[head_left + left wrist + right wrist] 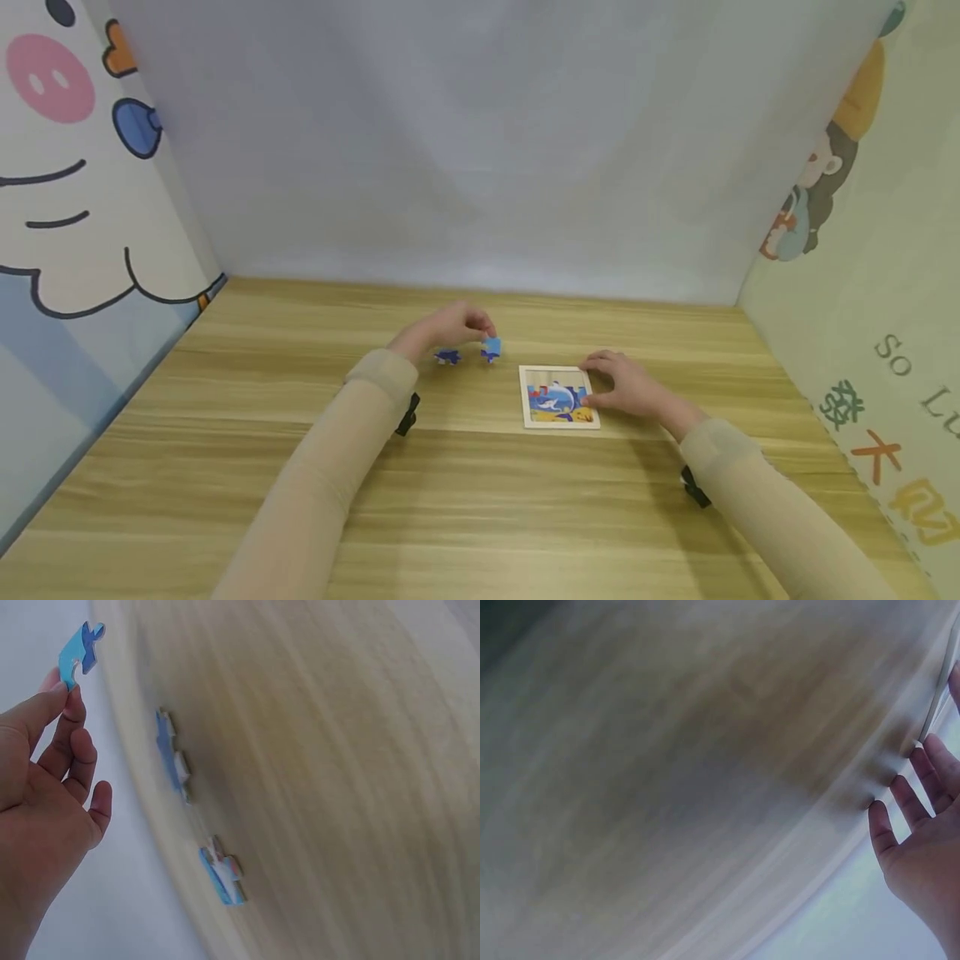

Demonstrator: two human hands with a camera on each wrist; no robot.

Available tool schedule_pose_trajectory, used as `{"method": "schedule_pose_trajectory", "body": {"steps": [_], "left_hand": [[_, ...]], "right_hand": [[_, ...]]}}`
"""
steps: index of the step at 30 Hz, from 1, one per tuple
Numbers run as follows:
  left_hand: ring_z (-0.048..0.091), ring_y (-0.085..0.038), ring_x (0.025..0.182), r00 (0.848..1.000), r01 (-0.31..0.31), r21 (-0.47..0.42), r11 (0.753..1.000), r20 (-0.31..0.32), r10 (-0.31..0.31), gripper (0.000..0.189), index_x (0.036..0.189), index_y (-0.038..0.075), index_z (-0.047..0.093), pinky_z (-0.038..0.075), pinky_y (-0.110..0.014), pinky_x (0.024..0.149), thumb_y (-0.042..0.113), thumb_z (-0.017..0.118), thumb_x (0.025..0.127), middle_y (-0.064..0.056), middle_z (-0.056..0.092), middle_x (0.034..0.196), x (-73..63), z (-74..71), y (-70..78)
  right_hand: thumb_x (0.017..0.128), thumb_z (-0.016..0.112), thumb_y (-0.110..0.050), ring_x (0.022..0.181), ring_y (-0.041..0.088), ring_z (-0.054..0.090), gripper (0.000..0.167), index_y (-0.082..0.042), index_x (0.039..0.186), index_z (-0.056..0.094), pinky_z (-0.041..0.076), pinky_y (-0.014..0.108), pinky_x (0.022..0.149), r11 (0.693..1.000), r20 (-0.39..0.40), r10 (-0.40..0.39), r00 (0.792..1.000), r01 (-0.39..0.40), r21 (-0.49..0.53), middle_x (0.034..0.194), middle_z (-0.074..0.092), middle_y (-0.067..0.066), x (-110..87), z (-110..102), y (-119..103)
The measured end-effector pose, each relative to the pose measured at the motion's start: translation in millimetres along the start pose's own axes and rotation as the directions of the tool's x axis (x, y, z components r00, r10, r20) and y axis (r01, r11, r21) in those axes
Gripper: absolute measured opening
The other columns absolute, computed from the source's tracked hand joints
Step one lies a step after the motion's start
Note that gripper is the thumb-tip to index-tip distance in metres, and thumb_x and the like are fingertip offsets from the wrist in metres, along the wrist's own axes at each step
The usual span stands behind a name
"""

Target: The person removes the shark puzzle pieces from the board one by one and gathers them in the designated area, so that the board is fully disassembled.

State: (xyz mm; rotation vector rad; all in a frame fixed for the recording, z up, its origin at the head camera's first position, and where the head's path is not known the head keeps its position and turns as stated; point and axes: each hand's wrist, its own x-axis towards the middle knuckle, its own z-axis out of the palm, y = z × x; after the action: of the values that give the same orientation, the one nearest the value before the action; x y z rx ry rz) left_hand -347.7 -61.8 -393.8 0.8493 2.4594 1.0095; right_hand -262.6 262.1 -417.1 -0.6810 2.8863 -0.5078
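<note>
Between thumb and fingertips my left hand (454, 323) pinches a light-blue and dark-blue puzzle piece (79, 654), raised over the table. Two loose pieces lie below that hand in the left wrist view: a blue piece (172, 754) and a blue, white and red one (222, 871). To the right, a square puzzle board (522, 400) with a pale frame is partly filled, showing a dolphin (561, 397); bare wood shows along its upper part. My right hand (626, 385) rests at the board's right side, fingers extended near the upper right corner and thumb over the right edge.
The wood-grain table (480, 508) runs back to a pale curtain (480, 167). Cartoon-printed panels stand on both sides, the left panel (82, 208) and the right panel (862, 292). Dark straps sit at both wrists.
</note>
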Motion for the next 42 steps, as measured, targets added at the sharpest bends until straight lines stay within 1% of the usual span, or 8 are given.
{"method": "schedule_pose_trajectory", "body": {"steps": [6,11,14,22,25,34,38,42], "left_hand": [[0.058,-0.019,0.102,0.999,0.039,0.002,0.999,-0.019,-0.039,0.017,0.105,0.008,0.066,0.045,-0.036,0.095,0.012,0.052,0.097,-0.006,0.066,0.105,0.8,5.9,-5.5],[0.054,-0.017,0.085,0.996,0.079,0.065,0.995,-0.034,-0.077,0.016,0.099,0.013,0.068,0.045,-0.032,0.081,0.013,0.052,0.097,-0.001,0.067,0.098,-1.4,12.5,-10.8],[0.052,-0.015,0.081,0.996,0.087,0.101,0.991,-0.038,-0.084,0.015,0.098,0.014,0.068,0.043,-0.028,0.076,0.015,0.053,0.096,0.0,0.066,0.096,-1.6,16.6,-15.4],[0.055,-0.016,0.087,0.992,0.107,0.101,0.989,-0.072,-0.1,0.013,0.1,0.016,0.068,0.045,-0.033,0.082,0.021,0.057,0.095,0.001,0.066,0.099,-1.0,18.0,-16.2],[0.055,-0.016,0.09,0.993,0.088,0.117,0.989,-0.092,-0.078,0.013,0.101,0.019,0.068,0.045,-0.033,0.084,0.024,0.059,0.094,0.002,0.065,0.099,0.1,17.0,-14.8],[0.055,-0.017,0.099,0.997,-0.001,0.164,0.986,-0.078,0.014,0.015,0.103,0.018,0.068,0.044,-0.038,0.09,0.025,0.063,0.091,0.003,0.064,0.101,5.3,19.1,1.4],[0.055,-0.018,0.104,0.993,-0.031,0.207,0.978,-0.107,0.054,0.014,0.1,0.018,0.07,0.035,-0.044,0.099,0.025,0.066,0.089,0.006,0.066,0.101,5.5,26.3,10.1],[0.052,-0.021,0.113,0.987,-0.048,0.25,0.967,-0.134,0.084,0.015,0.1,0.017,0.071,0.025,-0.051,0.102,0.024,0.067,0.088,0.005,0.067,0.105,1.9,34.4,20.0]], "right_hand": [[0.081,0.072,-0.04,0.13,0.042,0.036,0.064,-0.006,0.132,0.053,0.026,0.057,0.107,1.0,0.001,0.006,1.0,-0.006,-0.008,0.14,0.043,0.02,-0.1,-2.6,3.3],[0.081,0.072,-0.042,0.13,0.042,0.036,0.065,-0.007,0.132,0.053,0.027,0.057,0.106,1.0,0.006,-0.003,1.0,0.003,-0.021,0.14,0.043,0.02,0.6,-1.8,3.4],[0.081,0.072,-0.042,0.13,0.042,0.037,0.065,-0.007,0.132,0.053,0.028,0.057,0.106,1.0,0.01,-0.005,1.0,0.005,-0.022,0.14,0.044,0.019,0.3,-1.0,1.8],[0.082,0.071,-0.039,0.13,0.042,0.036,0.064,-0.005,0.132,0.052,0.027,0.058,0.106,1.0,0.003,0.002,1.0,-0.002,-0.011,0.139,0.044,0.02,0.0,-1.9,-1.3],[0.082,0.071,-0.038,0.131,0.042,0.036,0.064,-0.005,0.133,0.052,0.026,0.058,0.106,1.0,0.007,0.007,1.0,-0.007,-0.015,0.14,0.043,0.02,0.0,-2.8,-0.8],[0.082,0.072,-0.037,0.13,0.041,0.038,0.061,-0.008,0.132,0.051,0.027,0.057,0.106,0.999,0.002,-0.016,1.0,0.016,-0.033,0.139,0.044,0.019,0.1,-2.8,-1.0],[0.083,0.072,-0.033,0.129,0.04,0.038,0.056,-0.009,0.13,0.052,0.027,0.056,0.107,0.999,-0.012,-0.042,0.999,0.042,-0.013,0.139,0.044,0.018,-0.9,0.2,-1.1],[0.085,0.07,-0.027,0.13,0.04,0.038,0.052,-0.006,0.129,0.053,0.027,0.055,0.107,0.995,-0.028,-0.096,0.995,0.096,-0.01,0.139,0.045,0.019,-1.8,3.5,-1.6]]}}
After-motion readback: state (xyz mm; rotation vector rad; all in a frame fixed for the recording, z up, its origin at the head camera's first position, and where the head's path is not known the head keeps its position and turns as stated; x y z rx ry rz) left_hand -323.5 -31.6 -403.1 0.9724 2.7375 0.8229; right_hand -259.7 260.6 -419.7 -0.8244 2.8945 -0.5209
